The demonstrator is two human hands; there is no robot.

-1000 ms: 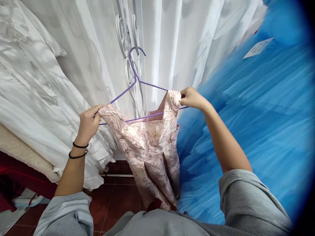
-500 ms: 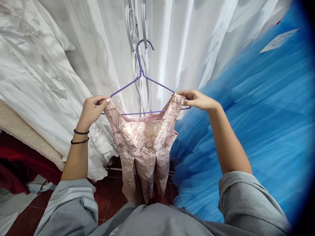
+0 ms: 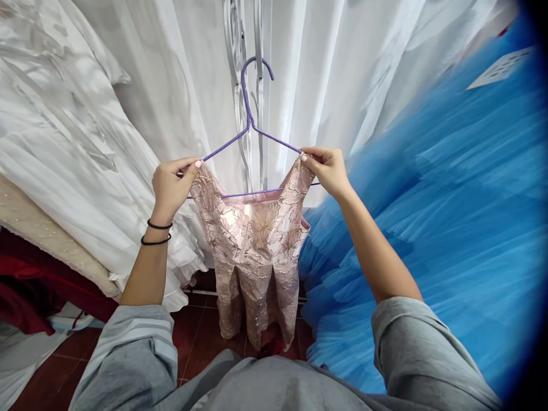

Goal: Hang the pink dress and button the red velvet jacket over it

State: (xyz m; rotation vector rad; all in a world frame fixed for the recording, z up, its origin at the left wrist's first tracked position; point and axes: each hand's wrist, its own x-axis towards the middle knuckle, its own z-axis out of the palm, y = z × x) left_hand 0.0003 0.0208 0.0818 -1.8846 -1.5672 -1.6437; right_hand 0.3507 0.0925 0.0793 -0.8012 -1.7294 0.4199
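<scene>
A pink dress [image 3: 261, 234] with a raised metallic floral pattern hangs on a purple wire hanger [image 3: 250, 121] in front of me. My left hand [image 3: 173, 185] pinches the dress's shoulder strap on the left, against the hanger's sloping arm. On the other side, my right hand [image 3: 327, 171] has its thumb and fingers closed on the right strap. The hanger's lower bar crosses the neckline. Its hook points up and overlaps a white scrolled metal frame [image 3: 259, 91]; whether they touch I cannot tell.
White gowns [image 3: 81, 120] crowd the left, with a beige sparkly fabric [image 3: 47, 228] and dark red cloth [image 3: 47, 274] below them. A blue tulle dress [image 3: 423, 228] fills the right, bearing a white card [image 3: 499, 68]. White curtain [image 3: 317, 68] hangs behind; red tiles [image 3: 192, 337] cover the floor.
My right hand has moved left along the hanger, its thumb now on top of the strap. My left hand has shifted slightly right and up. The hanger and dress have risen a little.
</scene>
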